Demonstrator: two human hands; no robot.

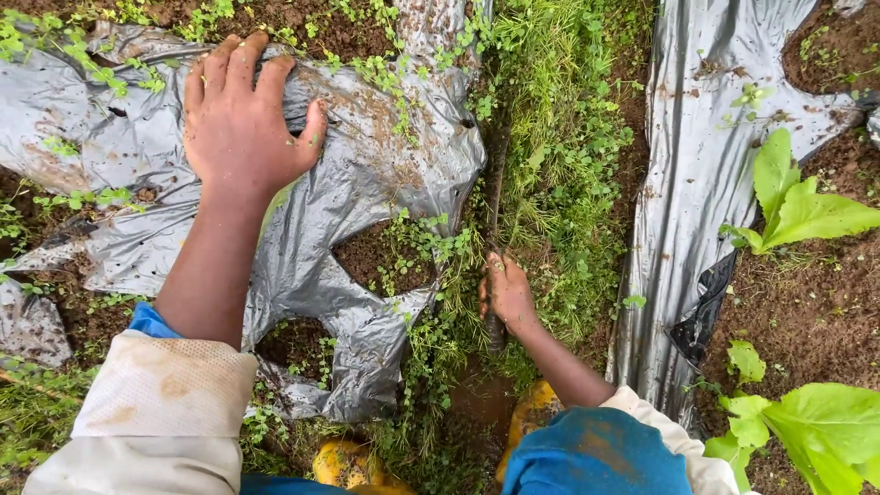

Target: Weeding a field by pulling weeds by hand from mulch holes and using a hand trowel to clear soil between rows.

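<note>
So here's where we're at: our left hand (240, 115) sits upper left of the frame, fingers spread and palm pressed flat on the silver plastic mulch sheet (367, 165) that covers most of the left half. Our right hand (507, 291) is lower centre, curled tight around a dark thin stem or stick (496, 197) running up through the weedy strip (559, 137) between the beds; we can't tell exactly what it is.

Handling-wise, we'd guess the sheet is light, floppy and thin, smeared with wet mud so probably slick, and it looks like it'd rip easily around the cut holes. A bunched fold or an edge seems like the best grab, not the torn bits. The dark stem looks stiffer; low down near the soil is where we've got it.

Counts: two mulch sheets, ours plus a second sheet (706, 137) at upper right. Two planting holes (376, 257) showing soil in ours. Three leafy green seedlings (797, 206) along the right edge. Two yellow boots (344, 463) at the bottom.
</note>
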